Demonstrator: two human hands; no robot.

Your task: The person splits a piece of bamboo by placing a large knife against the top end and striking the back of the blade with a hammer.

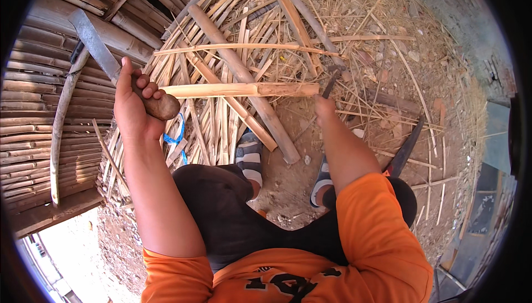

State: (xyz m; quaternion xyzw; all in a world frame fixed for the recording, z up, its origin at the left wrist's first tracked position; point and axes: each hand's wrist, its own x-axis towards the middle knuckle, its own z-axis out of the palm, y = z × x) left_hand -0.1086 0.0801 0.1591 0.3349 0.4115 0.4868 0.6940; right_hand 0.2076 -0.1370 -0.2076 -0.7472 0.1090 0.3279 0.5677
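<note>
Left hand fingers wrapped tight round the wooden handle of the machete, blade raised up-left, clear of the bamboo strip. Right hand pinches the dark chisel at the strip's right end. Strip lies horizontal on the split-bamboo pile, above the sandals. Open dirt right of the strip; bamboo mat edge crowds the left.

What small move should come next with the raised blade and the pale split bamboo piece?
Probably bring the wooden-handled chopping blade in the left hand down onto the pale split bamboo piece: it is raised clear, while the right hand steadies the piece's end.
</note>
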